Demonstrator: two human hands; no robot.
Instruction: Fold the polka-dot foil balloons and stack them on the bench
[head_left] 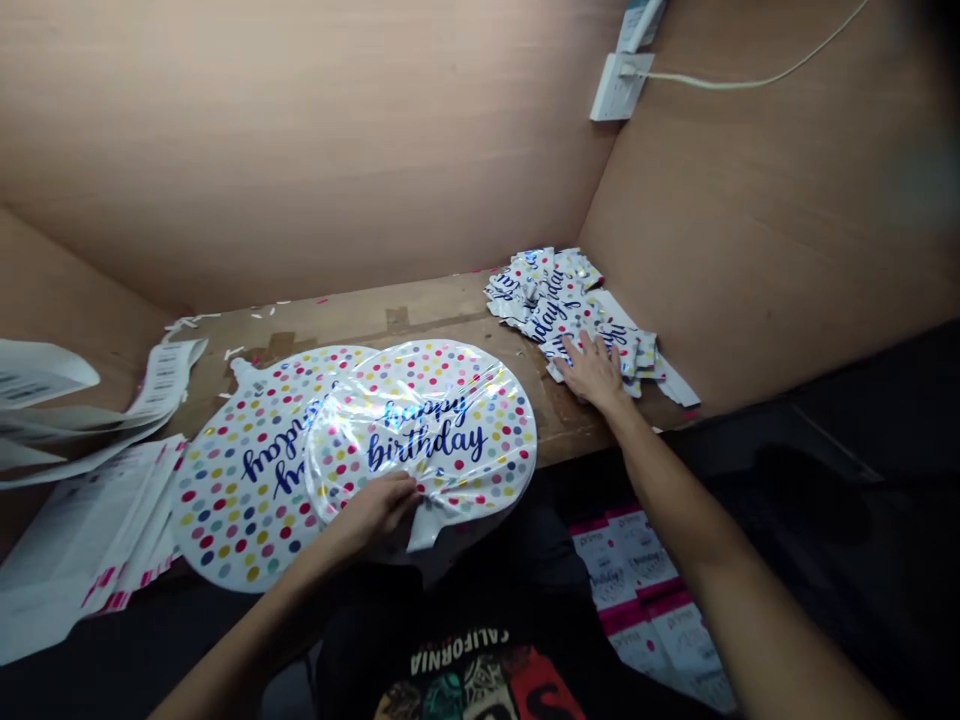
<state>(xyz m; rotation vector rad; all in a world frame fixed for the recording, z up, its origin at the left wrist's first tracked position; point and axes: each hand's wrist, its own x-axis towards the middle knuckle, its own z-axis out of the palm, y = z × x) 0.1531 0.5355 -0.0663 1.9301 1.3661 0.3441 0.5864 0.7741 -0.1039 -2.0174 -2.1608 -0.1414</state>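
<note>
Two flat, round foil balloons with coloured dots lie overlapping on the cardboard-covered table. The upper foil balloon reads "happy birthday" and has creases running out from its lower edge. My left hand is closed at that edge beside the balloon's neck, fingers pinched on the foil. The lower balloon is turned on its side and partly covered. Over at the right, my right hand rests with fingers spread on a heap of folded foil balloons printed with the same dots and lettering.
Long white barcode label strips hang at the left, above a fanned stack of printed white sleeves. Pink-and-white packets sit below the table's front edge. Cardboard walls enclose the back and sides; a power socket with a cable is mounted in the corner.
</note>
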